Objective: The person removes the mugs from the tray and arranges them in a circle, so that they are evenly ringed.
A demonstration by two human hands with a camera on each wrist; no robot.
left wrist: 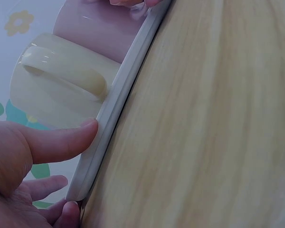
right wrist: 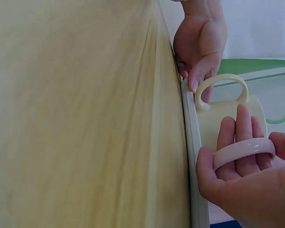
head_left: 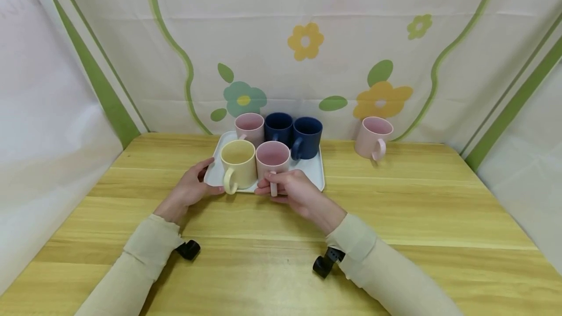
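A white tray (head_left: 314,179) carries several mugs. My right hand (head_left: 298,191) holds the handle of a pink mug (head_left: 273,156) at the tray's front; in the right wrist view its fingers pass through the handle (right wrist: 242,151). Left of that mug stands a yellow mug (head_left: 243,172), handle toward the front. My left hand (head_left: 190,187) grips the tray's front left corner; in the left wrist view the thumb (left wrist: 61,145) lies against the front rim, with other fingers round the corner. Behind are another pink mug (head_left: 250,128) and two navy mugs, one in the middle (head_left: 279,127) and one at right (head_left: 309,139).
A further pink mug (head_left: 371,138) stands on the wooden table (head_left: 421,199) right of the tray, near the back edge. A flower-printed curtain (head_left: 342,38) hangs directly behind the table, and pale cloth closes both sides.
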